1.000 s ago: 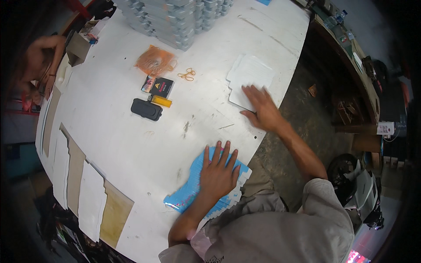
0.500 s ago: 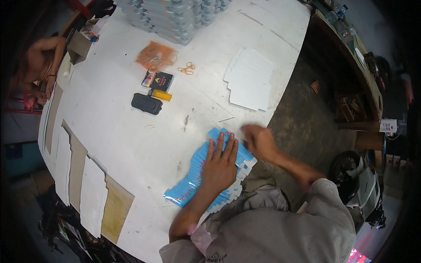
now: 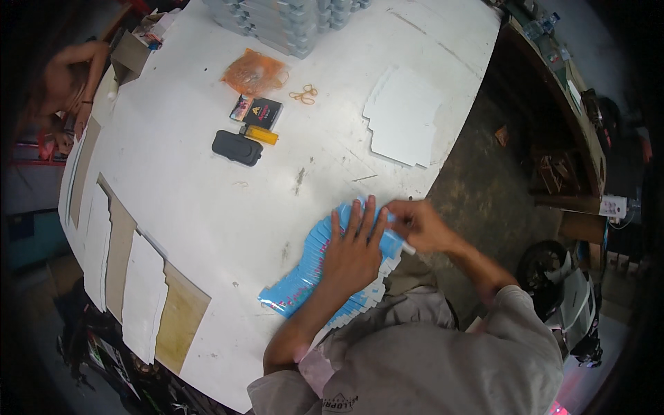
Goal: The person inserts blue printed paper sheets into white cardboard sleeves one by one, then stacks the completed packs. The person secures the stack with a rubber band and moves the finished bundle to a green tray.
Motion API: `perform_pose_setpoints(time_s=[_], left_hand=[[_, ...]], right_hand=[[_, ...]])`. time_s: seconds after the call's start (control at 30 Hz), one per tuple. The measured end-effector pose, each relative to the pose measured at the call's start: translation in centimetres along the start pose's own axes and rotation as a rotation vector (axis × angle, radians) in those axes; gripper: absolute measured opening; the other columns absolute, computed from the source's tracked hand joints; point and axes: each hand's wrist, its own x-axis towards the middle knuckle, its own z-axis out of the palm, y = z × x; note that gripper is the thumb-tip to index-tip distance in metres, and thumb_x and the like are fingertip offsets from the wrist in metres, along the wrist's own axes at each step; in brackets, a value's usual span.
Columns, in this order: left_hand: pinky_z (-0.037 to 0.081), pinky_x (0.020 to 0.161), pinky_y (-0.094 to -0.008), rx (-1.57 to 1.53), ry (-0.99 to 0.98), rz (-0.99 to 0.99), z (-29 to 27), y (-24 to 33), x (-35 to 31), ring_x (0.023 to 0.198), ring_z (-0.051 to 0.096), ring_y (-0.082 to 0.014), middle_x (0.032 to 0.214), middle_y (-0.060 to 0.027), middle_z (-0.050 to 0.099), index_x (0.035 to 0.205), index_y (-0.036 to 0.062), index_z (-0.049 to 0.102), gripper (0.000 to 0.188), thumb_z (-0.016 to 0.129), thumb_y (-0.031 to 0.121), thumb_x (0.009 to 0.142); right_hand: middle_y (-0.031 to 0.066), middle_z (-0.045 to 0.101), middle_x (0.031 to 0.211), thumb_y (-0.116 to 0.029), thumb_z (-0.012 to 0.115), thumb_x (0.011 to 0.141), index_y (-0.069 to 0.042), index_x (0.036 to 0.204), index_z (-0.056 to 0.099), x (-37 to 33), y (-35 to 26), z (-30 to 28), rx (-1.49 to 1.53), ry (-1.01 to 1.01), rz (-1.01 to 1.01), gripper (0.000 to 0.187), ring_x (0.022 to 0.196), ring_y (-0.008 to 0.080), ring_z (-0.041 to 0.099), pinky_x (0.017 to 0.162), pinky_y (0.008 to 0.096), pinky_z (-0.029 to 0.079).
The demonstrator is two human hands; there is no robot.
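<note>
A fanned-out row of blue printed carton blanks (image 3: pixel 312 254) curves along the table's near edge, their white notched flaps toward me. My left hand (image 3: pixel 354 261) lies flat over the fan with its fingers spread, covering part of it. At the fan's right end, my right hand (image 3: pixel 425 227) has its fingers curled together, pinching the edge of a blue blank there. The fingertips are slightly blurred and partly hidden.
Ahead lie a black case (image 3: pixel 236 148), a yellow lighter (image 3: pixel 260 135), a small dark box (image 3: pixel 257 112), an orange bag (image 3: pixel 253 72) and rubber bands (image 3: pixel 303 95). White blanks (image 3: pixel 401 121) sit at right, grey stacks (image 3: pixel 277 24) behind. Another person (image 3: pixel 72 83) is at far left.
My right hand has come down and in to the fan's right end and closed on a blank's edge. My left hand has shifted slightly right, still flat. The fan's right end now looks more rounded.
</note>
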Motion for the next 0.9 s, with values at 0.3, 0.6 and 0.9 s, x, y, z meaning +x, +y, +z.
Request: perform_pose_setpoints(time_s=[0.3, 0.6, 0.9], left_hand=[[0.020, 0.125, -0.0639, -0.099, -0.076, -0.009, -1.2, -0.1, 0.1, 0.152, 0.035, -0.0426, 0.159, -0.0230, 0.045, 0.148, -0.0002, 0.054, 0.061, 0.060, 0.034, 0.098], [0.024, 0.124, -0.0593, -0.088, -0.038, -0.037, 0.5, -0.2, -0.2, 0.152, 0.034, -0.0431, 0.160, -0.0226, 0.044, 0.151, -0.0004, 0.050, 0.060, 0.056, 0.029, 0.099], [0.018, 0.128, -0.0589, -0.026, -0.060, 0.048, 0.1, -0.1, -0.2, 0.156, 0.029, -0.0405, 0.164, -0.0282, 0.037, 0.153, -0.0096, 0.043, 0.076, 0.062, 0.026, 0.089]], right_hand=[[0.0194, 0.069, 0.129, -0.017, 0.075, 0.091, -0.005, 0.134, 0.065, 5.7, 4.5, -3.9, -0.815, 0.592, -0.539, 0.045, 0.120, 0.0367, 0.064, 0.097, 0.0419, 0.053], [0.0189, 0.062, 0.106, -0.014, 0.073, 0.093, -0.001, 0.132, 0.063, 2.5, 3.5, 0.3, -0.734, 0.442, -0.525, 0.043, 0.096, 0.0369, 0.059, 0.083, 0.0426, 0.049], [0.0249, 0.072, 0.092, -0.007, 0.069, 0.090, 0.003, 0.105, 0.073, 0.3, 1.9, 1.6, -0.197, 0.278, -0.201, 0.018, 0.078, 0.0381, 0.072, 0.069, 0.0431, 0.056]])
